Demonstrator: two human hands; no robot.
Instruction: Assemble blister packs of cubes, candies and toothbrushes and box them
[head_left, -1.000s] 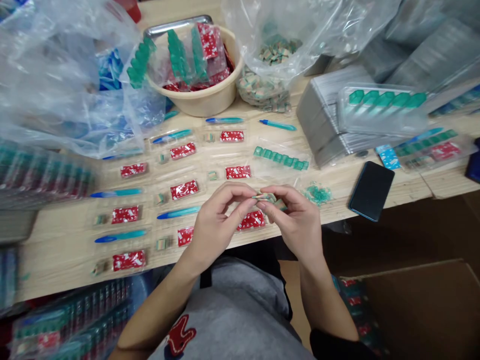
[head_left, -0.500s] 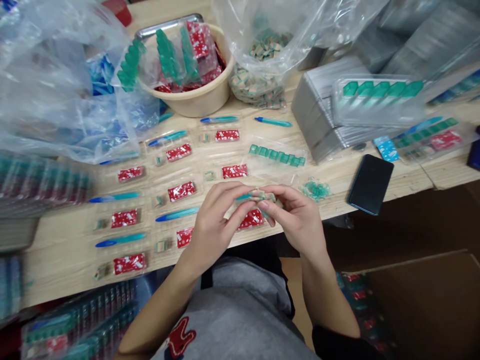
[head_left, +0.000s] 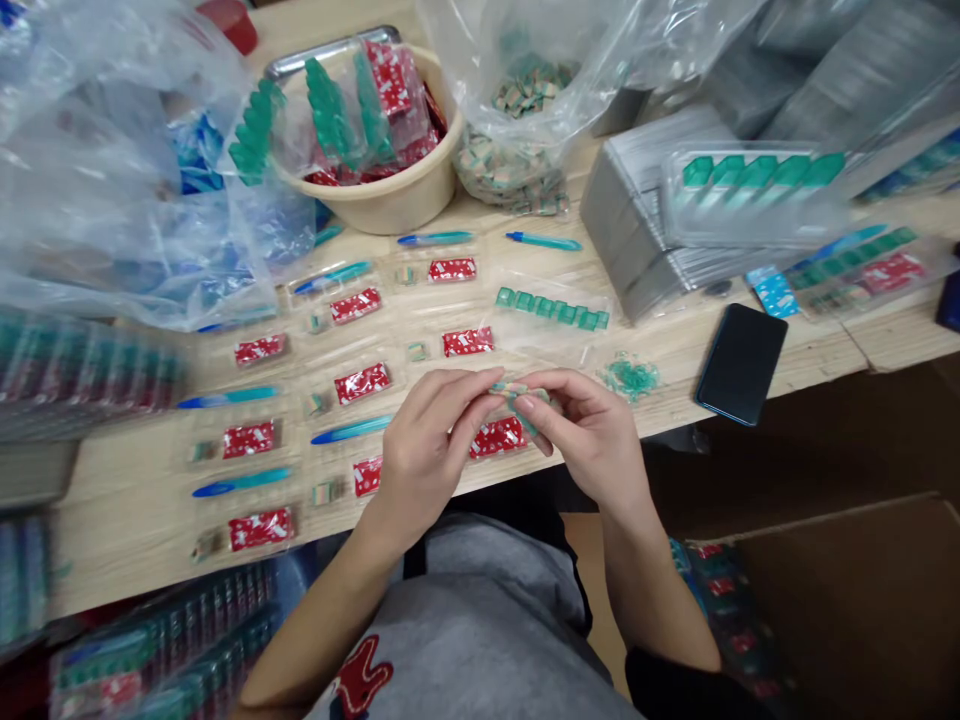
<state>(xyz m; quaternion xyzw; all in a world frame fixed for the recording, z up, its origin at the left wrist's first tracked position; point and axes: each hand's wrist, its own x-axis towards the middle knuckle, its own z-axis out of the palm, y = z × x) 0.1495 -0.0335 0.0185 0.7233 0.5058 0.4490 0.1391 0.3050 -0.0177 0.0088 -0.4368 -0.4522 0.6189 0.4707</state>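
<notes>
Small beige-and-green striped pieces (head_left: 517, 388) are pinched between the fingertips of my two hands over the table's front edge. My left hand (head_left: 431, 440) is closed on their left end, thumb below and fingers above. My right hand (head_left: 589, 430) grips the other end, its thumb pressed against the near side. How many pieces there are, I cannot make out. Just beneath lies a red patterned packet (head_left: 496, 437), partly covered by the hands. Right of the hands is a loose pile of tiny green bands (head_left: 631, 376). A strip of green cubes (head_left: 553, 309) lies beyond them.
Clear trays with red packets (head_left: 363, 382) and blue pens (head_left: 349, 430) cover the left side. Behind stand a cream tub (head_left: 382, 205) and a plastic bag of striped pieces (head_left: 514, 165). To the right are stacked clear trays (head_left: 637, 220) and a black phone (head_left: 742, 363).
Both hands stay together in nearly the same place, fingers shifting slightly around the striped pieces. The pieces look a little flatter and lower between the fingertips. Nothing else has moved on the table.
</notes>
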